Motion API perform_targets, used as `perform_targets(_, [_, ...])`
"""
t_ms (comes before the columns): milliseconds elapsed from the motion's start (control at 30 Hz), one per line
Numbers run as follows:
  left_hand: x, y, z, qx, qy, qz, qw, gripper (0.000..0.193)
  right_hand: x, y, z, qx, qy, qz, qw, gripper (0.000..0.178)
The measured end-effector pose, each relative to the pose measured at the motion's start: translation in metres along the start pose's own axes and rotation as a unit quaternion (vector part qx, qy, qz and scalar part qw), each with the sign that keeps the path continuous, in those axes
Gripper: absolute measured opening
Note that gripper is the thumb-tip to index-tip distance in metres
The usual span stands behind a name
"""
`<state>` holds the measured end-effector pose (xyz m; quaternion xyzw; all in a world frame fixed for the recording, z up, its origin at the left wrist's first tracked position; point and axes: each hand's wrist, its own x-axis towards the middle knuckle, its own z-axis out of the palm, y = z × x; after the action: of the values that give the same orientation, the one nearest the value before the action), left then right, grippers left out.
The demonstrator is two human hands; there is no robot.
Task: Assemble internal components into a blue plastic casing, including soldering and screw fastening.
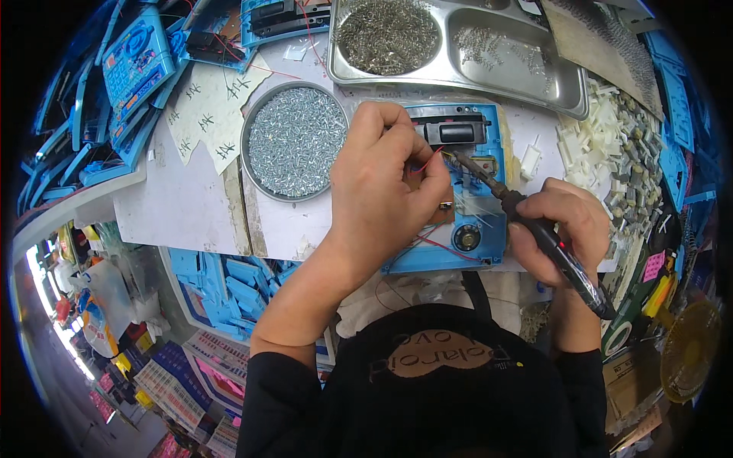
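My left hand (378, 179) is closed in a pinch over an open blue plastic casing (492, 248), with a thin red wire (433, 159) at its fingertips. In my right hand (569, 217) is a soldering iron (563, 267) with a black handle. Its metal tip points left into the casing, close to my left fingertips. I cannot tell whether the tip touches the wire. Inside the casing sit a black battery compartment (456, 133), a round speaker (466, 237) and a brown circuit board (443, 214), partly covered by my left hand.
A round tin of small screws (294, 141) stands left of the casing. Behind it is a metal tray (458, 82) with springs. White plastic parts and small motors (622, 156) are heaped at right. Blue casings (141, 65) pile up at far left.
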<state>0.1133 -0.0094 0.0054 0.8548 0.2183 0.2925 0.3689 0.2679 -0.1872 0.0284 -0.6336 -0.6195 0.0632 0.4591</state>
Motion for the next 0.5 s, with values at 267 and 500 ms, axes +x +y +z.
perform_targets(267, [0.0007, -0.0013, 0.0013, 0.015, 0.014, 0.027, 0.999, 0.012, 0.0042, -0.0016, 0.0034, -0.003, -0.004, 0.018, 1.0, 0.029])
perform_targets(500, [-0.0007, 0.0006, 0.0022, 0.004, 0.006, 0.0, 1.0, 0.013, 0.0049, -0.0026, 0.0031, -0.005, -0.001, 0.016, 1.0, 0.027])
